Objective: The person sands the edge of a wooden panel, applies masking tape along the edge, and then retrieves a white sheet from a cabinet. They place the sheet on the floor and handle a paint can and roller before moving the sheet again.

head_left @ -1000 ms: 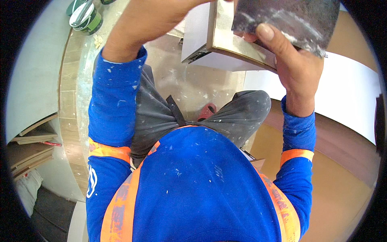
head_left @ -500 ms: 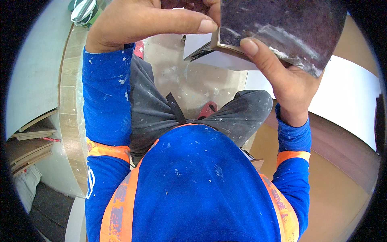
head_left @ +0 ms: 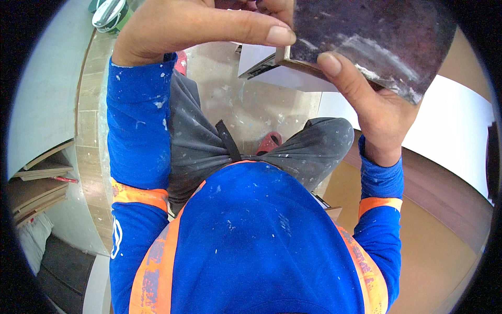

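Note:
A wide, dark flat scraper blade (head_left: 376,36), smeared with white filler, is held up close to the camera. My right hand (head_left: 371,110) grips it from below, thumb pressed on its face. My left hand (head_left: 198,26) reaches in from the upper left; its thumb lies along the blade's left edge and its fingers curl over the top corner. Just under the blade's corner a white panel with a wood-coloured edge (head_left: 261,63) shows; who or what supports it is hidden.
A green and white tub (head_left: 107,13) sits at the top left on a curved wooden ledge (head_left: 89,120). Stacked wooden boards (head_left: 36,183) lie at the left. A white sheet (head_left: 449,136) and brown boards (head_left: 434,235) lie at the right. A red sandal (head_left: 269,142) rests on the dusty floor.
Both hands and the blade have come up nearer the camera. My left hand has moved right, onto the blade's left corner. The white panel is now mostly covered.

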`<state>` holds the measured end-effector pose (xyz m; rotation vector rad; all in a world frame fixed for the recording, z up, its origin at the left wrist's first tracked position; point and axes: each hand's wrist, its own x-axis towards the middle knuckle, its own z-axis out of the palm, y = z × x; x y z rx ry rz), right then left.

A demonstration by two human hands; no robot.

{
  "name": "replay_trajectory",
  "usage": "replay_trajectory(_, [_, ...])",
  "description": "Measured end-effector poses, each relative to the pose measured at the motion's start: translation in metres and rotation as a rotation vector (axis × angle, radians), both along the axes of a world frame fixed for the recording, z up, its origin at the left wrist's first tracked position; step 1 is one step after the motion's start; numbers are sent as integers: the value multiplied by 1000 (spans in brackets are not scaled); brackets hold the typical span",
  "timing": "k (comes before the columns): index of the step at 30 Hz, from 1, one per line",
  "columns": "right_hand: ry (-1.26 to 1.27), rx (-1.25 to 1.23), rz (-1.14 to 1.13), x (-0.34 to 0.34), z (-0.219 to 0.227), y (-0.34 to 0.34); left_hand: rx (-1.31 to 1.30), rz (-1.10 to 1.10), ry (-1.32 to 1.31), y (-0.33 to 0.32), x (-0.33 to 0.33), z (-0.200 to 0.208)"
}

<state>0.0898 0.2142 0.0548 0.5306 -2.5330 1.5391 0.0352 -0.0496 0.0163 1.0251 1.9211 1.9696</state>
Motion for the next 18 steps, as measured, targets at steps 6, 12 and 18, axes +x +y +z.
replay_trajectory(6, [28,58,-22,1,-1,2,34,-10,-9,1,-2,-1])
replay_trajectory(12, [30,55,-3,-1,-1,1,19,-3,-22,-1,-2,-1])
replay_trajectory(18, [22,54,9,0,0,2,27,-18,2,1,-3,-2])
